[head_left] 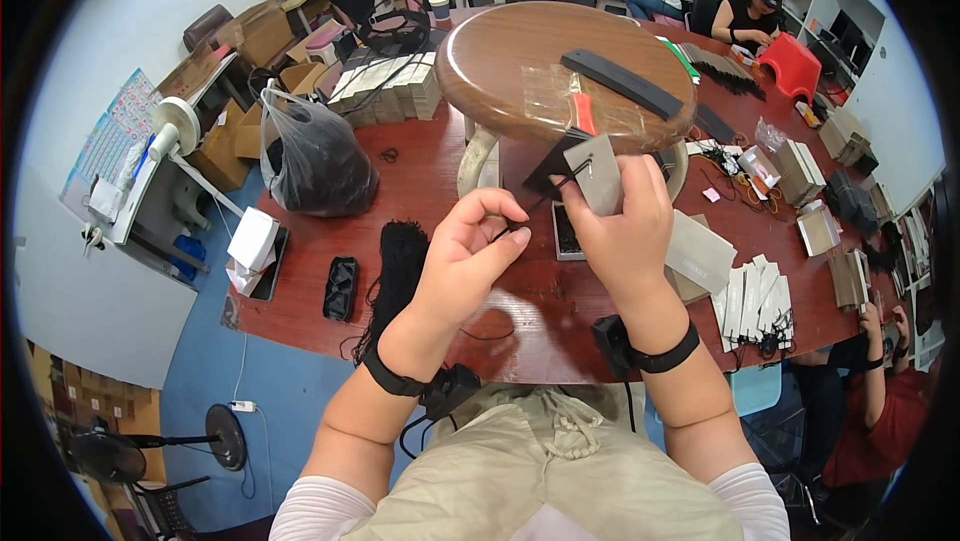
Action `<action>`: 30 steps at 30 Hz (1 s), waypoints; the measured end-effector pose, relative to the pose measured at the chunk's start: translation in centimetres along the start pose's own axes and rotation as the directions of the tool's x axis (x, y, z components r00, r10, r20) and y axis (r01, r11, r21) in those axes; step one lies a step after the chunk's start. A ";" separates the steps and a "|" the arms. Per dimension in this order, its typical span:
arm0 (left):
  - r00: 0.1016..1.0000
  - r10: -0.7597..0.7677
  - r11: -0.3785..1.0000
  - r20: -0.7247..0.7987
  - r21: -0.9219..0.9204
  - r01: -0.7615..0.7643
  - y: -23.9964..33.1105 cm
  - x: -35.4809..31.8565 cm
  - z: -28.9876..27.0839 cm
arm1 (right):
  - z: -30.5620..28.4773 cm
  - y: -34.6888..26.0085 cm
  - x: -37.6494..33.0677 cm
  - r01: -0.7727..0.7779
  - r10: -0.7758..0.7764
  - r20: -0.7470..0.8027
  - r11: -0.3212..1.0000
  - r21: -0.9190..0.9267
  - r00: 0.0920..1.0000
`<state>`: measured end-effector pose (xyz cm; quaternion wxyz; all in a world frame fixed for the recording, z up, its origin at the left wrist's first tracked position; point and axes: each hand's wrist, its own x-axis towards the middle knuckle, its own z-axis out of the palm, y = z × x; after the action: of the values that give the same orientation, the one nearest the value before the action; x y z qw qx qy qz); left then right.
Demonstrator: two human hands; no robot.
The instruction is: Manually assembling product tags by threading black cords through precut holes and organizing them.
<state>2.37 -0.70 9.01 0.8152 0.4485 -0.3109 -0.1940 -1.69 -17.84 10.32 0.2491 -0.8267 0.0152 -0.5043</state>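
My right hand (632, 236) grips a small grey tag (600, 181) between thumb and fingers, held upright above the red-brown table (425, 176). A thin black cord (572, 177) passes through the tag near its upper end. To its left, my left hand (462, 259) is closed in a pinch on the cord's other part, which is partly hidden by the fingertips. Just beyond the hands stands a round brown wooden stool (490, 51), with a dark strip (622, 84) on its seat. Below the tag, a small open box (569, 232) holds dark bits.
Black cords (400, 256) lie in a bundle left of my forearm, beside a black tray (341, 288). A dark-filled plastic bag (318, 166) stands farther left. White tags (755, 303) are piled at right. Other people sit at the far side and at right, near a red stool (792, 66).
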 end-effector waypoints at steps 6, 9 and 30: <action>1.000 0.007 0.996 -0.005 0.084 -0.007 -0.1 -0.1 0.2 | -1.3 0.5 -0.1 0.124 -0.126 -0.030 0.990 -0.062 0.992; 1.000 0.010 0.996 -0.009 0.084 -0.009 0.0 0.0 0.4 | -2.8 -0.5 0.4 0.122 -0.119 0.025 0.983 -0.138 0.993; 0.999 0.002 0.997 0.049 0.078 -0.006 0.6 -1.3 0.0 | -3.0 -0.8 -0.1 -0.688 0.016 0.707 0.249 0.682 0.707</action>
<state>1.47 0.39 9.13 0.7895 0.4746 -0.3391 -0.1909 -4.41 -18.27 11.69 0.7739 -0.6115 -0.1485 -0.0715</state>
